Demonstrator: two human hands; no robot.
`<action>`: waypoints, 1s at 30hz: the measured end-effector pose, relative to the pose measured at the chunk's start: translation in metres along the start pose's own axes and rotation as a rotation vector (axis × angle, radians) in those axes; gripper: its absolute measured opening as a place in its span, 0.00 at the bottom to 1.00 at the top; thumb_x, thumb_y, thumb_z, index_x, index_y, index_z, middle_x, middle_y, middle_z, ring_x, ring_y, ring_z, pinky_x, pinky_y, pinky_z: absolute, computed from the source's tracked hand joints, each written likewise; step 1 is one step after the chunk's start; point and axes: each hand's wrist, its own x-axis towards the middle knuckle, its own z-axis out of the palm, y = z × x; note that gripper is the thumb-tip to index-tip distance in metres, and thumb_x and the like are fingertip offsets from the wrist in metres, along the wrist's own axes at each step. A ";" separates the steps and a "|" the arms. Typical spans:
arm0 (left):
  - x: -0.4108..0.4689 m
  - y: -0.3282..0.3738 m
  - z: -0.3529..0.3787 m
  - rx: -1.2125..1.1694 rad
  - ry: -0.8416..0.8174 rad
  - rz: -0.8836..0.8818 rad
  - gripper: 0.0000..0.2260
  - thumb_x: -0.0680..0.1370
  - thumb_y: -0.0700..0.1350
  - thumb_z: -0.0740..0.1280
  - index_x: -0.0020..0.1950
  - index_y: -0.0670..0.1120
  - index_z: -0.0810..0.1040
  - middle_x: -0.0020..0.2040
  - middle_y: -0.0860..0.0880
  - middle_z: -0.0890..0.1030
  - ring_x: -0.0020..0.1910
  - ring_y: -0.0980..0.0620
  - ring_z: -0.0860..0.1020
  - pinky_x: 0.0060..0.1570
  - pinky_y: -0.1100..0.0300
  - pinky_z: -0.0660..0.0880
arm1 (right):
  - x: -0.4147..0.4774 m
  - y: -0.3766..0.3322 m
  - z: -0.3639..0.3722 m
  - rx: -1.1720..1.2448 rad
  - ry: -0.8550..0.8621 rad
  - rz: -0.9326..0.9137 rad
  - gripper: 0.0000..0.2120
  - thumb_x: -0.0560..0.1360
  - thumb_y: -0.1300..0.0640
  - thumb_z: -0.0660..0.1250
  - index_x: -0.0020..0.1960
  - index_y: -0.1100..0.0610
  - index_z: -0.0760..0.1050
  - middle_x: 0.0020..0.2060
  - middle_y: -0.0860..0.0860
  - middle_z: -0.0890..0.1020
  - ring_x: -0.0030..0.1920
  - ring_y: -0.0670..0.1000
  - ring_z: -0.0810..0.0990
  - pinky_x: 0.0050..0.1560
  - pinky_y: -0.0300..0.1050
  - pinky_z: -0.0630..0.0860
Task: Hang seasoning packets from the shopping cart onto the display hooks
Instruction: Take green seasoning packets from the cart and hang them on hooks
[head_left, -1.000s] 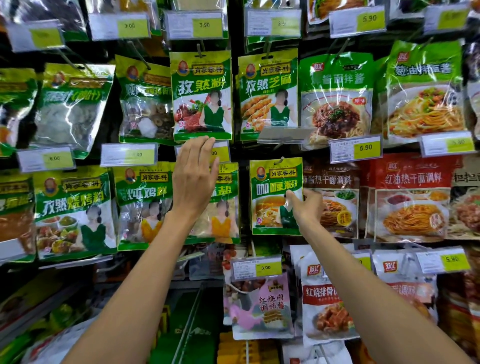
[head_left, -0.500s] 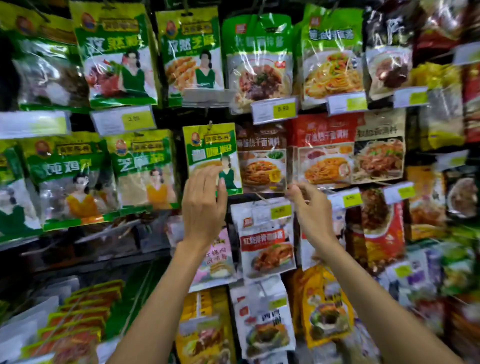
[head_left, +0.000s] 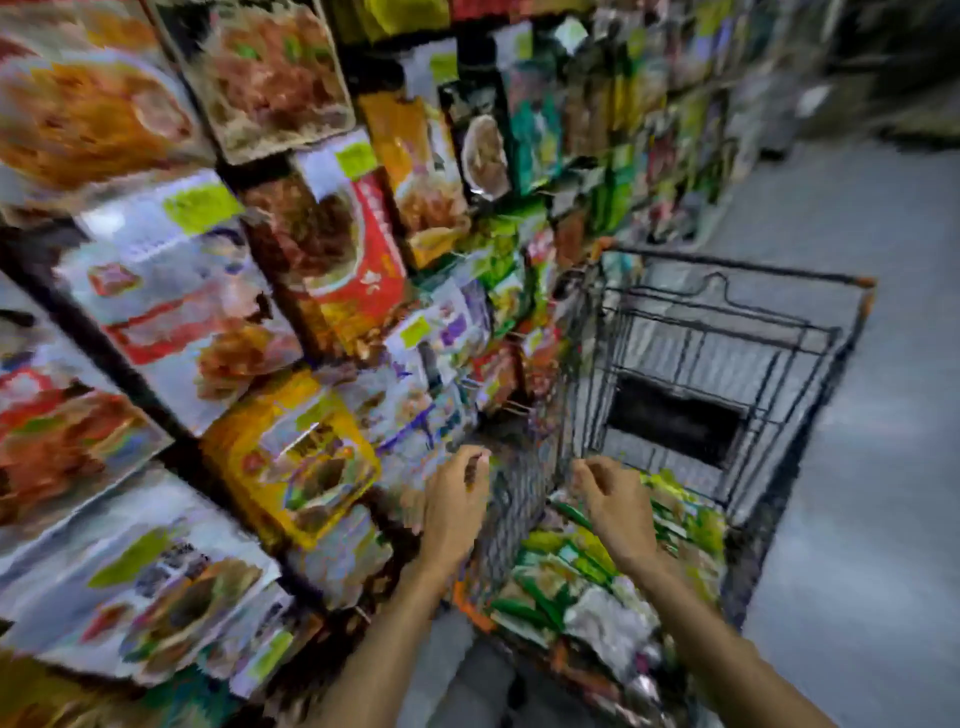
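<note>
Green seasoning packets (head_left: 582, 561) lie heaped in the shopping cart (head_left: 727, 332) just below the right hand (head_left: 613, 499), the nearer of 2; both grips hang loosely curled, empty, left hand (head_left: 454, 499) outside the cart.

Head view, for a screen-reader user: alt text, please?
Left hand and right hand, both empty and loosely curled, hover at a wire shopping cart holding green seasoning packets. Hanging packets fill the rack on the left; the picture is blurred.
</note>
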 end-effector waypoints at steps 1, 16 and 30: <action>0.005 -0.009 0.021 -0.007 -0.063 -0.012 0.08 0.80 0.42 0.62 0.52 0.40 0.79 0.41 0.43 0.82 0.42 0.44 0.80 0.42 0.58 0.70 | 0.004 0.022 -0.004 -0.031 0.032 0.051 0.13 0.80 0.58 0.62 0.43 0.66 0.79 0.37 0.61 0.82 0.40 0.59 0.80 0.41 0.51 0.71; 0.046 -0.198 0.216 0.194 -0.634 -0.349 0.11 0.82 0.43 0.58 0.58 0.39 0.76 0.52 0.40 0.80 0.45 0.46 0.75 0.39 0.61 0.65 | 0.025 0.247 0.086 -0.050 0.187 0.757 0.11 0.79 0.60 0.62 0.48 0.66 0.79 0.42 0.61 0.84 0.44 0.60 0.82 0.43 0.47 0.74; 0.038 -0.263 0.287 0.317 -0.612 -0.452 0.13 0.82 0.39 0.54 0.56 0.36 0.77 0.53 0.38 0.79 0.51 0.42 0.77 0.42 0.59 0.68 | 0.057 0.319 0.165 -0.071 0.301 1.153 0.10 0.73 0.57 0.72 0.47 0.64 0.80 0.47 0.59 0.84 0.51 0.58 0.81 0.45 0.42 0.71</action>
